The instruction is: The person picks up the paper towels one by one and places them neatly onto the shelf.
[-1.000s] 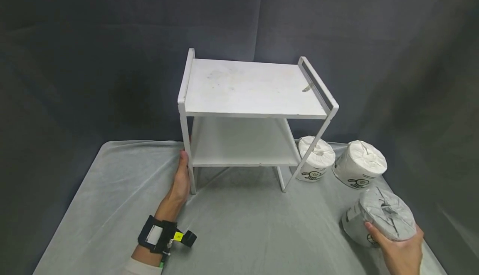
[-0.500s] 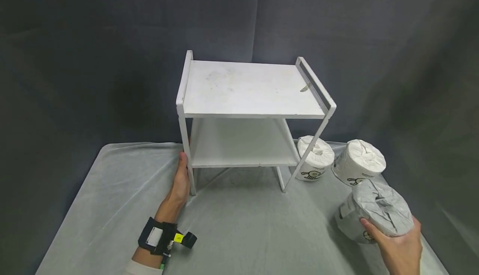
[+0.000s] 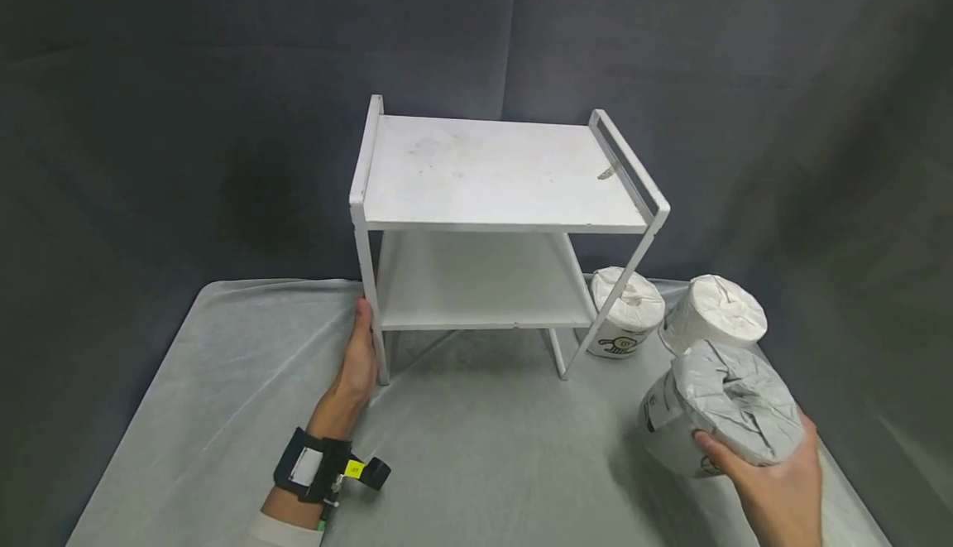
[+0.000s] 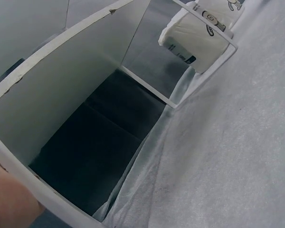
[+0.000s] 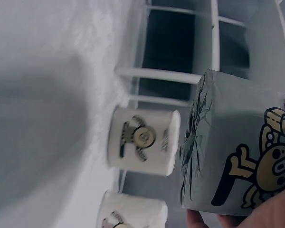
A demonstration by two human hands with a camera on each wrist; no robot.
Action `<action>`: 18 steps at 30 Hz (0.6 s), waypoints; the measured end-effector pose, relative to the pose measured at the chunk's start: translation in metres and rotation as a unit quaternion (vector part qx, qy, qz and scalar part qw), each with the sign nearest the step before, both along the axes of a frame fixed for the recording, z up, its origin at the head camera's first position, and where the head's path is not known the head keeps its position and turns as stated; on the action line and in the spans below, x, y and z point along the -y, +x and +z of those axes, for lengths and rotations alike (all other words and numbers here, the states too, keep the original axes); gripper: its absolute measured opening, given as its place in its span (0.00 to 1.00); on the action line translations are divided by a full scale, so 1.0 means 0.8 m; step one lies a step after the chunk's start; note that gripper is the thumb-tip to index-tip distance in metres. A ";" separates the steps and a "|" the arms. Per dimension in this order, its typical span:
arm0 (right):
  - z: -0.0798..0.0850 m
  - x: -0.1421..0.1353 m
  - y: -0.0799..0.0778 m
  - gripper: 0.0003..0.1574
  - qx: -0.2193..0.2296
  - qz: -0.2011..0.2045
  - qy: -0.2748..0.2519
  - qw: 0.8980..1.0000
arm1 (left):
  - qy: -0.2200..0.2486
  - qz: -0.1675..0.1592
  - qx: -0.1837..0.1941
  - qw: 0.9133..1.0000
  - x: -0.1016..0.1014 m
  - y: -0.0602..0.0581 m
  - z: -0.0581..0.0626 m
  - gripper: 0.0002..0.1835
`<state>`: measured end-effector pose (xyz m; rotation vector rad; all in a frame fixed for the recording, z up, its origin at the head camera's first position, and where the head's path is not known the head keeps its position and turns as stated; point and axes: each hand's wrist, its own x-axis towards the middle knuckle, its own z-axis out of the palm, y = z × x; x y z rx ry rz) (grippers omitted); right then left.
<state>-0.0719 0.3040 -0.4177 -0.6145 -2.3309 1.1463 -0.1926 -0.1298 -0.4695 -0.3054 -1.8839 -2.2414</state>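
A white two-tier shelf rack (image 3: 506, 175) stands on the cloth-covered table. At its left side leg is my left hand (image 3: 356, 369), thumb along the front of the leg and fingers passing behind it; the left wrist view shows part of this hand (image 4: 12, 199) against the frame. My right hand (image 3: 782, 481) grips a paper-wrapped toilet roll (image 3: 733, 402) from its right side, holding it raised over the table. The right wrist view shows a cartoon figure printed on the held roll (image 5: 247, 152), with fingertips around its edges.
Two more wrapped toilet rolls stand at the back right: one roll (image 3: 629, 315) beside the rack's right leg, another roll (image 3: 715, 311) further right, partly covered by the held one. Grey cloth (image 3: 476, 456) covers the table. A dark curtain (image 3: 223, 117) hangs behind.
My right hand has lifted the toilet roll and carried it leftward and away from me, so it now overlaps the rear right roll. My left hand stays at the rack's leg.
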 end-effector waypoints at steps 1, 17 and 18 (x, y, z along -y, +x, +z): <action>0.004 0.004 0.000 0.61 -0.013 0.012 0.001 1.000 | 0.001 0.001 0.001 1.000 0.000 0.000 0.000 0.47; 0.027 0.042 0.010 0.62 -0.047 0.069 0.001 0.997 | 0.009 0.000 0.003 1.000 0.000 0.000 -0.001 0.47; 0.030 0.045 0.010 0.63 -0.049 0.076 -0.001 0.996 | 0.009 0.003 0.004 1.000 0.000 0.000 0.000 0.47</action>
